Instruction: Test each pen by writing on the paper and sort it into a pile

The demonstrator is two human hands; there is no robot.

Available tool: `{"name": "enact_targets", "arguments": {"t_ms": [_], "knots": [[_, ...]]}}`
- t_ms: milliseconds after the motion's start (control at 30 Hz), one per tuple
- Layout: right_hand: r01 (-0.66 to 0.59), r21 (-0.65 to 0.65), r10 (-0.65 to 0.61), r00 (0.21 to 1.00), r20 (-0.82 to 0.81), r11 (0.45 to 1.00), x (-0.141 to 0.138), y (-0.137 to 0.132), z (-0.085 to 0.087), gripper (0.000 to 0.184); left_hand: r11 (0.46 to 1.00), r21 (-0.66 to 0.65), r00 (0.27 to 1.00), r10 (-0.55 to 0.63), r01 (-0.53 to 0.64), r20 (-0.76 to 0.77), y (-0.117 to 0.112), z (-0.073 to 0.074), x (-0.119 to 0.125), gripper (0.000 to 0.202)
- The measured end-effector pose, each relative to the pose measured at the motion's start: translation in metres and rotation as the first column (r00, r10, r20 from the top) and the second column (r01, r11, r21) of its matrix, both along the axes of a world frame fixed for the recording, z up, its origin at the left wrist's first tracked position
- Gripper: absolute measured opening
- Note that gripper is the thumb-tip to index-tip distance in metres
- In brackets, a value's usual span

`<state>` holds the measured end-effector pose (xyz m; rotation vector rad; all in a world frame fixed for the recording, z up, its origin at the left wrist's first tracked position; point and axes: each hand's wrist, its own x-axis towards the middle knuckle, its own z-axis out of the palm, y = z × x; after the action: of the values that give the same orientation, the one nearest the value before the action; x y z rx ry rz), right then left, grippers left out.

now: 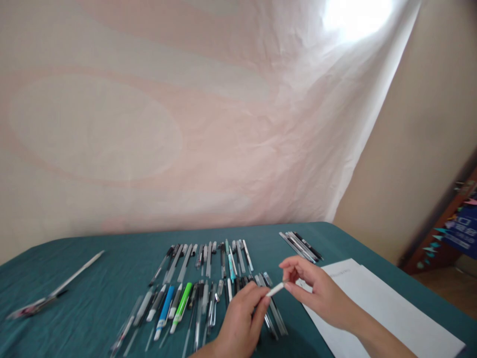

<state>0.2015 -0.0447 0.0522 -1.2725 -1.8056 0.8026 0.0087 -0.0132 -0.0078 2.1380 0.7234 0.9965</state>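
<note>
Above the table, my left hand (pixel 244 318) is closed, with a slim white pen (pixel 276 289) pinched between thumb and fingers. The pen tilts up to the right, and its lower part is hidden in the hand. My right hand (pixel 315 288) meets the pen's far end with thumb and curled fingers; any small piece between them is too small to make out. Below the hands lie several clear and dark pens (pixel 274 311). A blue marker (pixel 164 313) and a green marker (pixel 181 308) rest to the left of my left hand.
Two loose rows of pens (pixel 208 261) cover the middle of the green tablecloth (pixel 93 298). At the back right lies a small group of pens (pixel 300 246). White paper sheets (pixel 380 308) lie at right, partly under my right forearm. A long pale stick-like object (pixel 78 272) lies far left.
</note>
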Motion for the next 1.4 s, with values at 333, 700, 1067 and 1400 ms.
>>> {"name": "enact_targets", "arguments": {"t_ms": [333, 700, 1067, 1400], "knots": [[0.022, 0.011, -0.023, 0.985, 0.17, 1.0, -0.004, -0.006, 0.004, 0.021, 0.998, 0.062, 0.999, 0.007, -0.005, -0.035, 0.001, -0.001, 0.0, 0.024], [-0.01, -0.147, 0.003, 0.999, -0.049, 0.989, -0.002, -0.001, -0.007, 0.028, 0.994, 0.11, 0.997, 0.007, 0.002, -0.072, -0.001, 0.001, 0.001, 0.023], [-0.103, -0.219, 0.038, 0.959, -0.282, 0.97, 0.0, 0.012, -0.022, 0.036, 1.0, -0.024, 0.996, 0.015, -0.013, 0.091, -0.001, 0.003, 0.0, 0.027], [0.027, -0.133, -0.059, 0.969, -0.241, 0.991, -0.006, 0.014, -0.028, 0.033, 0.999, -0.028, 0.996, 0.031, -0.029, 0.082, 0.0, 0.002, 0.0, 0.026]]}}
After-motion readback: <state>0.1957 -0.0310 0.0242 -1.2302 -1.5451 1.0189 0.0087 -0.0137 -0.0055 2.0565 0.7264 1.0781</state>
